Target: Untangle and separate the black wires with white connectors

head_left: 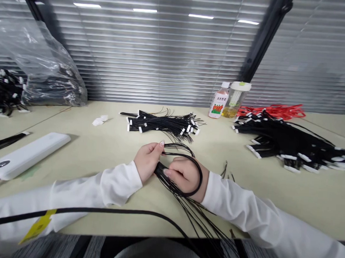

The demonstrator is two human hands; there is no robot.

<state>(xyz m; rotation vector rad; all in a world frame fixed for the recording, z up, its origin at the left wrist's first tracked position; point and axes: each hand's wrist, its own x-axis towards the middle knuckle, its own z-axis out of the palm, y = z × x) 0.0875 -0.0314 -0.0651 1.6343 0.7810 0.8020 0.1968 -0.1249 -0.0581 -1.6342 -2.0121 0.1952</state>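
My left hand is closed around one end of a bundle of thin black cables at the middle of the table. Close beside it on the right, my right hand is also closed, its thumb and curled fingers pressed on the same bundle. A thicker black loop curves over the back of my right hand and returns to my left fingers. The loose cable ends hang down to the right, past the table's front edge. What lies inside my fists is hidden.
Beyond my hands lies a pile of black cables with white connectors. At right are more black cables, red strips, a bottle and a cup. At left are a white power bank and a plastic bag.
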